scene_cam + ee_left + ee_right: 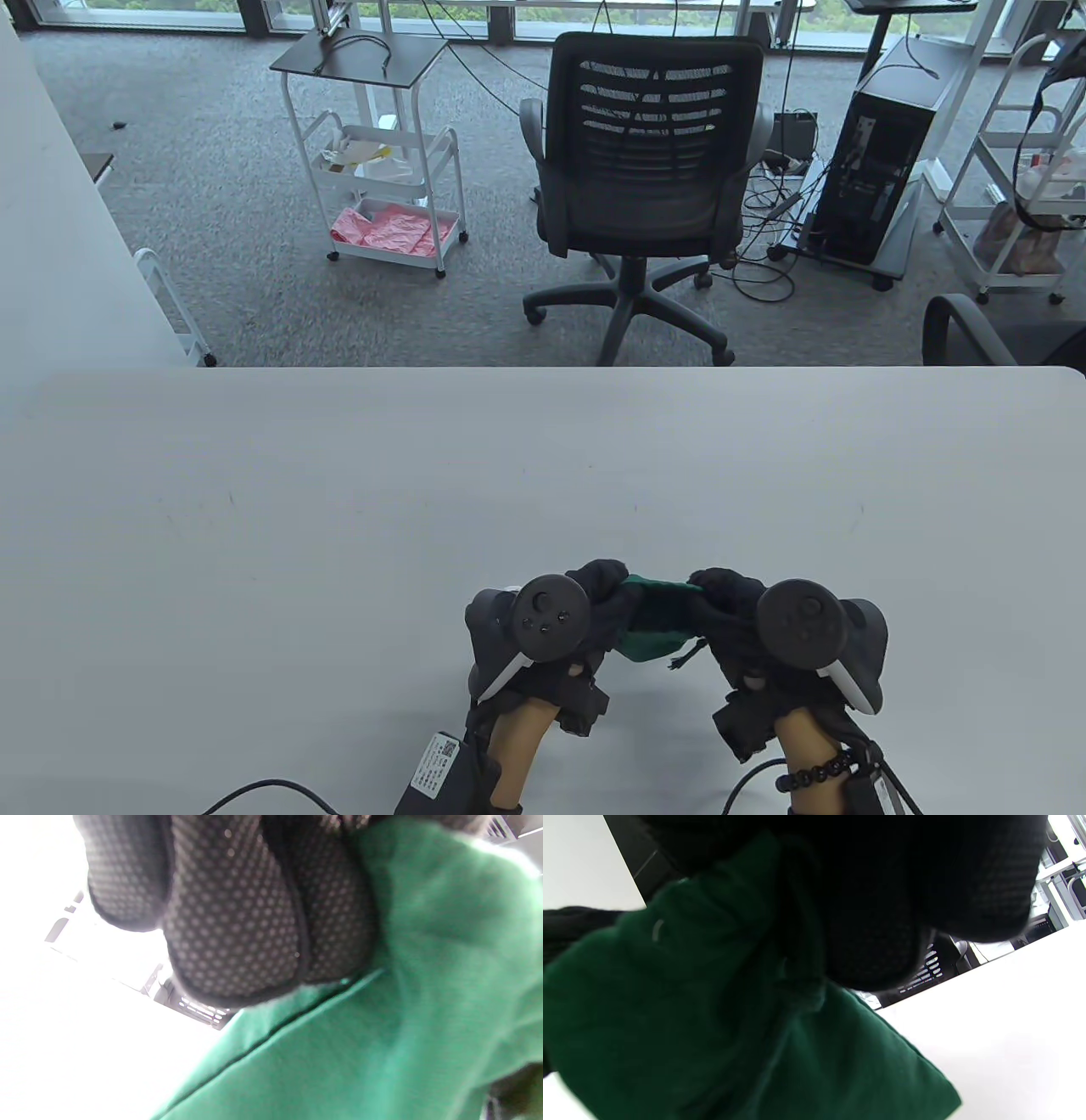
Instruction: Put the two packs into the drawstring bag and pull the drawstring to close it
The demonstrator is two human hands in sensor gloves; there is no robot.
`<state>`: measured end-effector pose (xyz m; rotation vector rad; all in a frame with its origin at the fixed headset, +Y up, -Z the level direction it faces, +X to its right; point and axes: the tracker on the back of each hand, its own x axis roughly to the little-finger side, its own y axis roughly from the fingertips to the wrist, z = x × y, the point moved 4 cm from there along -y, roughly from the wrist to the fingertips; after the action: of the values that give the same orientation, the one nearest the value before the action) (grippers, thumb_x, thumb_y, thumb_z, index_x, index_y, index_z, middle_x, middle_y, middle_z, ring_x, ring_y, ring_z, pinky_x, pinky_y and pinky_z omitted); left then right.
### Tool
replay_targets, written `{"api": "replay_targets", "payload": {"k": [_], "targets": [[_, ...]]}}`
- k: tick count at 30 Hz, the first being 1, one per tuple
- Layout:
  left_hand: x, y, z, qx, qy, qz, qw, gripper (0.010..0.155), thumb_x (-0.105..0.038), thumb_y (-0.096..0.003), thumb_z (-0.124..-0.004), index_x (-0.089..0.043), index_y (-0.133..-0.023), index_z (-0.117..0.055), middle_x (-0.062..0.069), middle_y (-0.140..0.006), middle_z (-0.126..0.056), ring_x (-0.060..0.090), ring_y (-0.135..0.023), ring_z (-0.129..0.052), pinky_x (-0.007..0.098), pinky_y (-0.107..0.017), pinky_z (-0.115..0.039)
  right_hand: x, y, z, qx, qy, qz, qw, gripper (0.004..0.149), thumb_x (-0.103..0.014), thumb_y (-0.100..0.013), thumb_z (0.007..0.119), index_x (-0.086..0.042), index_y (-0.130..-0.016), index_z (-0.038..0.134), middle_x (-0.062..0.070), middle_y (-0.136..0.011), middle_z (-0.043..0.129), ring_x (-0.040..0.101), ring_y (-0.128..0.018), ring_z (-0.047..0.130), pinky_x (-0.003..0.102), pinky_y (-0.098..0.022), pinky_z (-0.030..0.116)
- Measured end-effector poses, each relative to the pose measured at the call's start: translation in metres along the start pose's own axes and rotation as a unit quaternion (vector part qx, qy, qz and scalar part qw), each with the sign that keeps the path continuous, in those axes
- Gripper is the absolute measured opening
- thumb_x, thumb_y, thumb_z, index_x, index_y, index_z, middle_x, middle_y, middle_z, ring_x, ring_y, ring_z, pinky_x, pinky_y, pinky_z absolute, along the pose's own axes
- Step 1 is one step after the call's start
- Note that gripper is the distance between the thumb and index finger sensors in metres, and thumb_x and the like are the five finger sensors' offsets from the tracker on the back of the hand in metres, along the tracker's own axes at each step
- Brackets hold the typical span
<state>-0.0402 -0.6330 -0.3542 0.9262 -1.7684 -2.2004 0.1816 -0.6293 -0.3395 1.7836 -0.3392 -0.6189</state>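
A green drawstring bag (657, 620) is held between my two hands near the table's front edge. My left hand (604, 594) grips the bag's left side and my right hand (717, 594) grips its right side. A dark cord end (689, 655) hangs below the bag. In the left wrist view my dotted glove fingers (237, 921) curl over the green cloth (403, 1005). In the right wrist view the dark gloved fingers (882, 921) clamp the bag (712, 1035). No packs show in any view; whether they are inside the bag cannot be told.
The white table (339, 509) stretches ahead and to both sides of the hands. Beyond its far edge stand a black office chair (649, 170), a white cart (382, 170) and a computer tower (882, 170). A black cable (263, 794) lies at the front left.
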Motion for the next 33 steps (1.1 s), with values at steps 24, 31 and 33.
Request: {"api": "replay_targets", "payload": {"k": [24, 31, 33], "targets": [[0.095, 0.006, -0.085, 0.231, -0.257, 0.241, 0.907, 0.079, -0.061, -0.0500, -0.070, -0.020, -0.112, -0.041, 0.031, -0.109, -0.057, 0.056, -0.089, -0.079, 0.070, -0.062, -0.069, 0.037, 0.007, -0.026, 0.093, -0.044, 0.110, 0.989, 0.039, -0.037, -0.047, 0.087, -0.005, -0.069, 0.093, 0.009, -0.045, 0.105, 0.014, -0.022, 0.108, 0.034, -0.019, 0.097], [0.097, 0.010, -0.112, 0.245, -0.322, 0.240, 0.883, 0.077, -0.056, -0.0515, -0.071, -0.018, -0.111, -0.040, 0.029, -0.105, -0.065, 0.051, -0.086, -0.085, 0.067, -0.061, -0.073, 0.037, 0.008, -0.025, 0.098, -0.023, 0.109, 0.989, 0.039, -0.037, -0.047, 0.087, -0.005, -0.069, 0.093, 0.009, -0.045, 0.105, 0.013, -0.022, 0.108, 0.034, -0.020, 0.097], [0.096, 0.009, -0.115, 0.241, -0.340, 0.235, 0.878, 0.075, -0.054, -0.0523, -0.072, -0.018, -0.111, -0.041, 0.028, -0.104, -0.068, 0.048, -0.084, -0.088, 0.065, -0.060, -0.075, 0.038, 0.008, -0.024, 0.098, -0.021, 0.111, 0.989, 0.039, -0.037, -0.047, 0.087, -0.005, -0.069, 0.093, 0.009, -0.046, 0.105, 0.014, -0.022, 0.108, 0.034, -0.020, 0.097]]}}
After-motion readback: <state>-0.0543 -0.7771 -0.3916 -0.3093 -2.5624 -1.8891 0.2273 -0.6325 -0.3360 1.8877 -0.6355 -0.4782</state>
